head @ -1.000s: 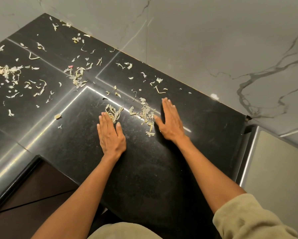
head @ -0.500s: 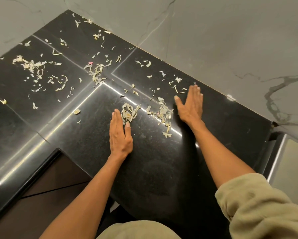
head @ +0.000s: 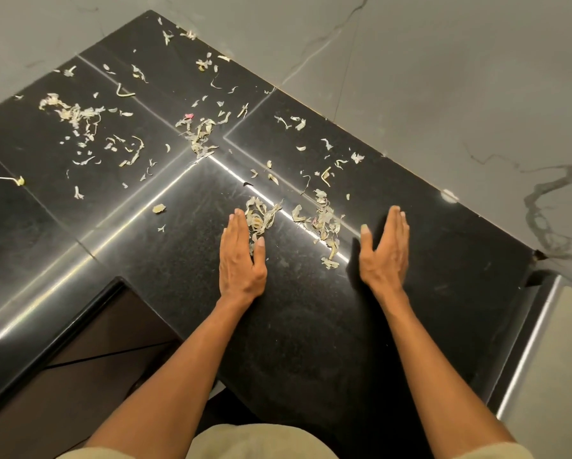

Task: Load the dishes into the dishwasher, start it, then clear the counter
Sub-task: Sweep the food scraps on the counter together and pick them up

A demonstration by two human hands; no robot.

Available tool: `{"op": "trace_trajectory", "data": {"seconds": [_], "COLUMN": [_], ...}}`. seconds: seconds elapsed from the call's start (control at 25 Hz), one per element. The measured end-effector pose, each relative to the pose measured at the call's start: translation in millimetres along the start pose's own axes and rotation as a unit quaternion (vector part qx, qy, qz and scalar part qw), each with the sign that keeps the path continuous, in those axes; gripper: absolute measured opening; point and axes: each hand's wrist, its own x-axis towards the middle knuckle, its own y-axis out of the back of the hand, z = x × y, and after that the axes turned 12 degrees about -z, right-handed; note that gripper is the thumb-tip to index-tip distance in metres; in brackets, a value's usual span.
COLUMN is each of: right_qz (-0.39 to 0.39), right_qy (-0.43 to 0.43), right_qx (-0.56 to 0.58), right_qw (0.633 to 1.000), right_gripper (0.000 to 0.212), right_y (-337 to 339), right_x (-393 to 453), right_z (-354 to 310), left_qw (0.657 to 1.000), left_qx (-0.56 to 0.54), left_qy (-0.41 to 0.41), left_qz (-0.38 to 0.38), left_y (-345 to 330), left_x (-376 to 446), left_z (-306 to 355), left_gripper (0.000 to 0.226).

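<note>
On the black counter, between and beyond both sets of fingers: pale vegetable scraps lie loose.
Counter: black polished counter (head: pixel 311 326), L-shaped, meeting a grey veined wall (head: pixel 443 77) past the fingertips; a bright strip of reflected light runs across it just beyond both hands.
Left hand: left hand (head: pixel 241 256) lies on the counter, fingers straight and together, thumb spread toward the right; it grips nothing.
Near pile: a small clump of scraps (head: pixel 259 217) sits against the inner side of the left fingers, between the index finger and the thumb tip, touching them.
Right hand: right hand (head: pixel 385 253) stands on its outer edge, palm turned toward the left hand, fingers straight and together, thumb lifted apart; it holds nothing.
Middle pile: a looser line of scraps (head: pixel 324 223) lies between the two hands, nearer the right thumb, apart from the right palm.
Far scraps: scattered peelings (head: pixel 79 117) spread well beyond the left fingertips and off to the left, with another cluster (head: pixel 200 134) straight beyond them, bearing a small pink fleck (head: pixel 189 116).
Beside the right hand: a grey appliance top with a metal edge (head: pixel 529 342) borders the counter's right end.
Below the wrists: dark floor (head: pixel 95 359) shows in the counter's cut-out.
</note>
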Motion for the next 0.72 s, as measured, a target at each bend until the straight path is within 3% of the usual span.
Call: {"op": "trace_trajectory", "data": {"seconds": [0.24, 0.48, 0.6, 0.72], "right_qz": [-0.050, -0.166, -0.117, -0.040], "right_qy": [0.074, 0.157, 0.144, 0.062], "right_qx": [-0.024, 0.102, 0.110, 0.008], "right_qw": [0.996, 0.968, 0.977, 0.997], "right_gripper": [0.075, 0.072, 0.073, 0.084], "right_y": [-77, -108, -94, -87], "right_x": [-2, 18, 7, -35], "right_z": [-80, -143, -129, -100], "left_qw": [0.999, 0.998, 0.994, 0.983], "left_qx": [-0.028, -0.065, -0.108, -0.183], "left_qy": [0.001, 0.001, -0.009, -0.029], "left_qz": [0.015, 0.024, 0.022, 0.011], "left_y": [1, 2, 6, 19], "left_x": [1, 2, 2, -2], "left_z": [1, -1, -3, -7], "left_gripper": [0.061, 0.059, 0.058, 0.056]}}
